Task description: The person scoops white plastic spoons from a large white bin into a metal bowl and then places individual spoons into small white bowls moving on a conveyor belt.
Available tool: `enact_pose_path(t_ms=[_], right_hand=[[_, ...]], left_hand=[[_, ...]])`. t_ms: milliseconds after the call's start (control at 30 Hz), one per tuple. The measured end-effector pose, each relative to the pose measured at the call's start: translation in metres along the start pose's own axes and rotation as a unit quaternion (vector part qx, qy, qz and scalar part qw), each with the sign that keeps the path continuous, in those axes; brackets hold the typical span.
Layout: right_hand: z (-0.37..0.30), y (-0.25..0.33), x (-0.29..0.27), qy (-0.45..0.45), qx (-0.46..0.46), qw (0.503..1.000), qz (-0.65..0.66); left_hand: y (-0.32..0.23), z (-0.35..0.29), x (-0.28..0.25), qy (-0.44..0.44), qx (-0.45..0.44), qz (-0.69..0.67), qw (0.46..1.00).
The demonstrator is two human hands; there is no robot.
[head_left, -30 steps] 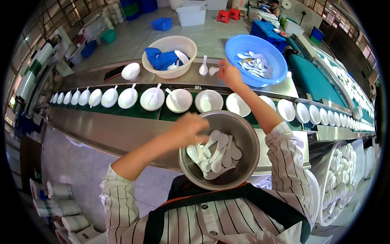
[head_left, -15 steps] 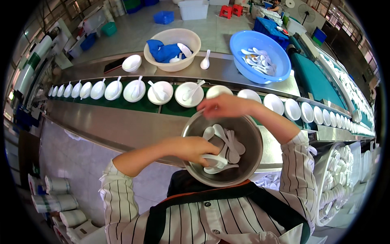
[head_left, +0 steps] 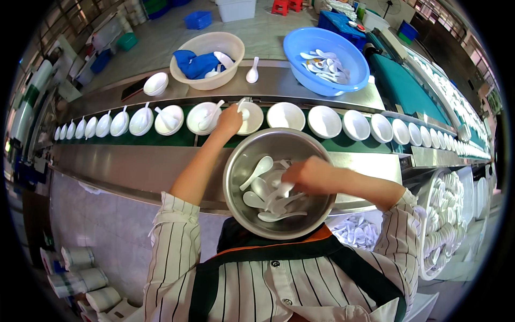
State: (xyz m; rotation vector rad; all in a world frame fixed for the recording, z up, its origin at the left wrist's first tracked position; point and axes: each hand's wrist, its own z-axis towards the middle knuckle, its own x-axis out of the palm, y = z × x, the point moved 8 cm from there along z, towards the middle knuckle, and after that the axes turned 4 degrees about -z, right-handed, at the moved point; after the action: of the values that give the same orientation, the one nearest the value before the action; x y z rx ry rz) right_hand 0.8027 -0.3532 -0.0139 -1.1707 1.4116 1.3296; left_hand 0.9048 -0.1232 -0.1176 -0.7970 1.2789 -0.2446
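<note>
A steel bowl (head_left: 241,177) holding several white spoons rests in front of my chest. My right hand (head_left: 307,176) is inside it, closed on a white spoon (head_left: 280,191). My left hand (head_left: 229,119) reaches out to the green belt (head_left: 177,138) and holds a white spoon (head_left: 242,105) over a white bowl (head_left: 250,119). A long row of white bowls runs along the belt; those to the left carry a spoon each, while the bowl (head_left: 285,115) to the right and the ones past it have none.
Beyond the belt, a beige basin (head_left: 210,52) holds a blue cloth and spoons, and a blue basin (head_left: 327,53) holds more spoons. A loose spoon (head_left: 252,72) and a small bowl (head_left: 155,83) lie on the steel counter. Stacked bowls fill racks (head_left: 448,225) at right.
My left hand left the steel bowl and carried a spoon up to a bowl on the belt. My right hand came down into the steel bowl. The belt's bowls shifted left.
</note>
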Motion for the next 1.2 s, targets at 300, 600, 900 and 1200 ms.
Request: enact_pose_path(t_ms=[300, 600, 900, 1200], right_hand=[[-0.03, -0.169, -0.076, -0.305, 0.307, 0.851, 0.299], [0.018, -0.205, -0.009, -0.171, 0.261, 0.941, 0.127], [0.027, -0.194, -0.006, -0.165, 0.208, 0.955, -0.134], [0.019, -0.101, -0.053, -0.242, 0.172, 0.955, 0.011]], left_hand=[[0.041, -0.009, -0.031, -0.049, -0.04, 0.011, 0.998], [0.014, -0.017, -0.045, -0.129, -0.008, -0.033, 0.991], [0.034, -0.005, -0.024, -0.088, -0.026, 0.029, 0.995], [-0.121, -0.12, -0.026, 0.175, 0.255, -0.017, 0.951]])
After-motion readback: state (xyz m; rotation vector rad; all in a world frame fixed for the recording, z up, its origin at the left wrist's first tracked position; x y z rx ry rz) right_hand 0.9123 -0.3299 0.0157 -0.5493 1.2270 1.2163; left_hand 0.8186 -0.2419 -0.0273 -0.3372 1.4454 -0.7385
